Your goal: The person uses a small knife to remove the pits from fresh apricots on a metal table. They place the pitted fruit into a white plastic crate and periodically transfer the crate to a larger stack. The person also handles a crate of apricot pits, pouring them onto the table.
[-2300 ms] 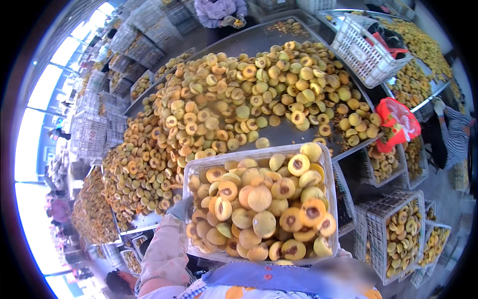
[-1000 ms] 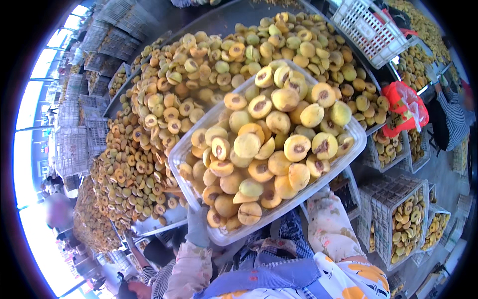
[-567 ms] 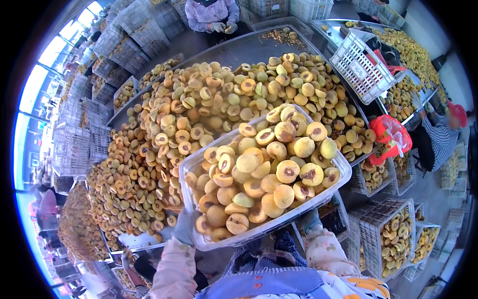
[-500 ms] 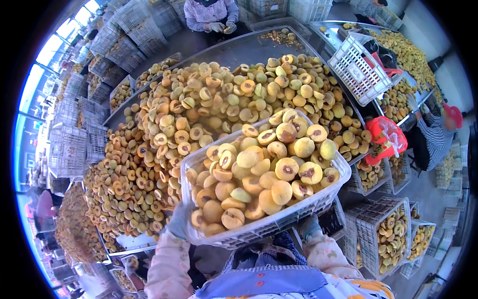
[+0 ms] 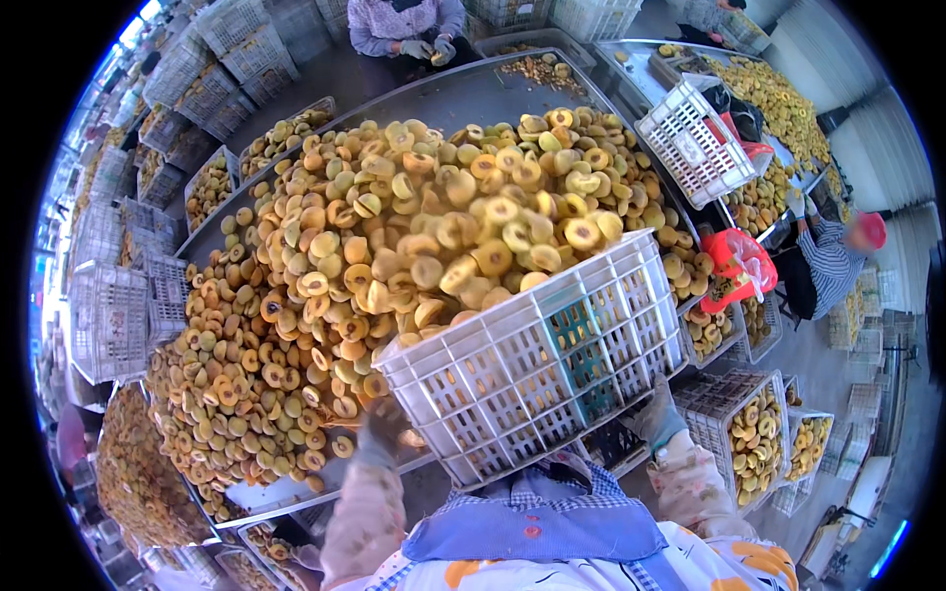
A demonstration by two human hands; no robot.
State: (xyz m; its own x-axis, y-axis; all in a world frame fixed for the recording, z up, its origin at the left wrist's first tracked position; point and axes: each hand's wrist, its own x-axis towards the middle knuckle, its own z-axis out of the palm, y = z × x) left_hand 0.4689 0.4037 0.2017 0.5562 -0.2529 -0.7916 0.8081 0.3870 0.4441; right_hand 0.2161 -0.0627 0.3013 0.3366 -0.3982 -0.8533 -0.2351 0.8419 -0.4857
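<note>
A white plastic crate (image 5: 493, 394) with a green strip is tipped away from me over the metal table, its slatted bottom or side facing me. Blurred halved stone fruit (image 5: 498, 258) tumbles from its far edge onto a big heap of halves (image 5: 325, 246). My gloved left hand (image 5: 384, 433) grips the crate's lower left end, its fingers smeared and partly hidden. At the lower right end my gloved right hand (image 5: 655, 422) holds the crate, with fingers partly behind it.
Across the metal table (image 5: 434, 97) a person's gloved hands (image 5: 430, 49) work on fruit. At right are another white crate (image 5: 695, 143), a red plastic bag (image 5: 737, 268) and filled crates (image 5: 754, 433) on the floor. Stacked crates (image 5: 113, 315) line the left.
The crate, upright and full of halves half a second ago, has tilted forward. Its fruit now pours onto the heap, and both my hands have turned with it.
</note>
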